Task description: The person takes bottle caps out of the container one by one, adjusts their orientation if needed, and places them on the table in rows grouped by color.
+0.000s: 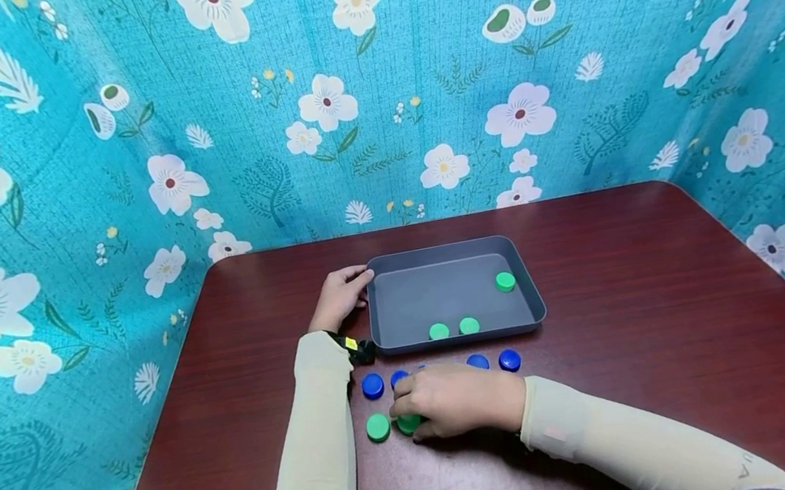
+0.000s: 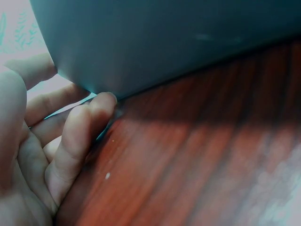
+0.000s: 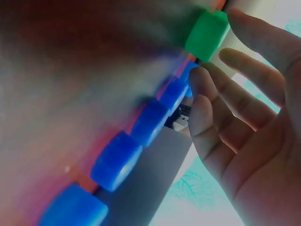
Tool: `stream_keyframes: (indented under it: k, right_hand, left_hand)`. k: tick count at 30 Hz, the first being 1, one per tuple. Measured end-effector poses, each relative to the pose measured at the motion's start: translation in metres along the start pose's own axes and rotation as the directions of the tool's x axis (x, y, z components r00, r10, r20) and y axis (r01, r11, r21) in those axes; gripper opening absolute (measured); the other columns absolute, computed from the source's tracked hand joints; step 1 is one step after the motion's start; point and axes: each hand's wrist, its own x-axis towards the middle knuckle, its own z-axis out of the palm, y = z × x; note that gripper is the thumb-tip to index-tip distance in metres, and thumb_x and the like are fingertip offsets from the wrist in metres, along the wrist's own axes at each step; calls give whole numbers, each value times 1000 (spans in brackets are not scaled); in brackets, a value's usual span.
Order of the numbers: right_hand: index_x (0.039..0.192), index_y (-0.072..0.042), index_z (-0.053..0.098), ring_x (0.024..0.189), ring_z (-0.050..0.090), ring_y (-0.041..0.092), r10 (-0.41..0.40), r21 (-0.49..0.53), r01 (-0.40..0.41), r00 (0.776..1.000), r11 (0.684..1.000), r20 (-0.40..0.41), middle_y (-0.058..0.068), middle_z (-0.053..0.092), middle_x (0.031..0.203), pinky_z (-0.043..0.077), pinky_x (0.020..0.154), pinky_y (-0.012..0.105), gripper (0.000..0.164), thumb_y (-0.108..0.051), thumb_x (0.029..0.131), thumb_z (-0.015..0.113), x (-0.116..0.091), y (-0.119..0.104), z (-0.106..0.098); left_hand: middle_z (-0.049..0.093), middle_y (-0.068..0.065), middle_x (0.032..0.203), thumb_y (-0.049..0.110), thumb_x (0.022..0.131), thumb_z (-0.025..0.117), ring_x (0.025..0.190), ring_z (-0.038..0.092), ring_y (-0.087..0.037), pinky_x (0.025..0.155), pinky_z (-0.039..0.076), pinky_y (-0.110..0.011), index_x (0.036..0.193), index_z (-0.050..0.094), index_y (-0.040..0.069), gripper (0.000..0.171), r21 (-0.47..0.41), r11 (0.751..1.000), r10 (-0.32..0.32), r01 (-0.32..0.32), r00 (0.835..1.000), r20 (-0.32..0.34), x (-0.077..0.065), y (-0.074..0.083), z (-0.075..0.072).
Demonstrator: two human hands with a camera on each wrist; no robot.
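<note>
My left hand holds the left edge of a dark grey tray; in the left wrist view its fingers lie against the tray's outer wall. Three green bottle caps lie inside, one at the right and two along the near wall. In front of the tray, my right hand pinches a green bottle cap at table level, its thumb and fingertips at the cap's sides. Another green bottle cap sits just left of it. Several blue bottle caps form a row, partly hidden behind the right hand.
The dark red wooden table extends to both sides of the tray. A blue floral curtain hangs behind the table and along both sides. A black wrist strap with a camera reaches close to the tray's near left corner.
</note>
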Motion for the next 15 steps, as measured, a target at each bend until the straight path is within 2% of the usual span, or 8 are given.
stream_keyframes:
  k: [8,15]
  right_hand:
    - [106,-19,71,73,52,0,4,-66,-3,1000,998,19,-10,55,90,47,64,18,28,-37,85,76,-2,3,-13]
    - [103,-17,72,77,54,1,-9,-74,8,1000,997,-3,-10,58,91,48,68,18,22,-29,85,77,-6,6,-19]
  left_hand:
    - [67,-11,94,38,95,64,72,63,-25,63,56,-33,126,66,12,41,0,1000,-4,4,1000,1,-2,0,0]
    - [67,-11,94,38,95,65,72,64,-25,63,56,-34,126,66,12,41,-3,1000,-8,8,1000,5,-2,2,0]
